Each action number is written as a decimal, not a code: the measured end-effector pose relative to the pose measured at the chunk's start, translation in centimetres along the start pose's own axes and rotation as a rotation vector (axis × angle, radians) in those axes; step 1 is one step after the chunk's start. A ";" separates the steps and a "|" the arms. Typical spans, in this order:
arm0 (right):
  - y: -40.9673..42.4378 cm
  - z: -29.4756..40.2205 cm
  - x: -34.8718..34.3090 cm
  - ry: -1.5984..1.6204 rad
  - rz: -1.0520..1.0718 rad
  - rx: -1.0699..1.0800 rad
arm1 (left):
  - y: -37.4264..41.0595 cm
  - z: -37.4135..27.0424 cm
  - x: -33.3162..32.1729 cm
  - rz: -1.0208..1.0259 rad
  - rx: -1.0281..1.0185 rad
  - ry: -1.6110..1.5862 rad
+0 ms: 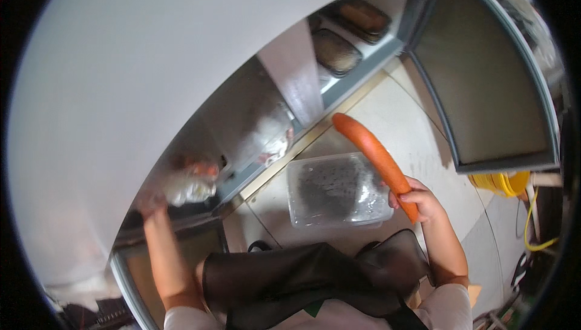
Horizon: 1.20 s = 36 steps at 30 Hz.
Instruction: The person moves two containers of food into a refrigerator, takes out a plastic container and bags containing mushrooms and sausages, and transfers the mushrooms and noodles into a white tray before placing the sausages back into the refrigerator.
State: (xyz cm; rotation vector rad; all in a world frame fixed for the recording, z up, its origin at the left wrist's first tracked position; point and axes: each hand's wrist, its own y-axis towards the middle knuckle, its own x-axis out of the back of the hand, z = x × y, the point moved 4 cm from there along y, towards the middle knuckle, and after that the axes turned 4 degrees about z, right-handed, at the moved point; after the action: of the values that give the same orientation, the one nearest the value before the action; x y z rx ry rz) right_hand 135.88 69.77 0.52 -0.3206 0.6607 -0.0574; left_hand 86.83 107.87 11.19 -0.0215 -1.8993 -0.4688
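Note:
My right hand (420, 198) grips a long orange carrot (379, 157) near its narrow end, with the thick end pointing up and left. Behind the carrot, a clear plastic container (336, 191) lies on the tiled floor and overlaps it in view. My left hand (152, 203) reaches into the lower left of an open refrigerator cabinet (336, 98). It is blurred and in shadow beside a clear plastic bag (193, 191) with something orange near it, so its fingers and any hold cannot be made out.
Open cabinet doors stand at right (490, 80) and at lower left (120, 275). Inside the cabinet are dark-rimmed containers (338, 53) and a white plastic bag (277, 148). A yellow bucket (504, 183) and a yellow hose (531, 239) are behind the right door. A dark apron (290, 275) covers my lap.

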 end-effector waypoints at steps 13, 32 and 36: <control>-2.8 1.2 3.0 0.157 0.034 0.079 | -10.4 -10.2 -1.8 0.316 0.048 -0.710; -21.4 16.3 -14.1 0.654 -0.361 0.118 | -12.7 -34.2 14.3 1.529 0.094 -1.239; -26.7 21.3 -19.4 0.524 -0.416 0.204 | -10.2 -42.2 23.9 1.625 0.075 -1.267</control>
State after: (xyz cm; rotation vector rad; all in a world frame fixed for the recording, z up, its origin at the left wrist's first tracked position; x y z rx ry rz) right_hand 134.88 53.19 36.10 -0.2411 1.0881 -0.6190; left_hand 113.20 79.62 42.15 -2.0028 -2.2289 0.9616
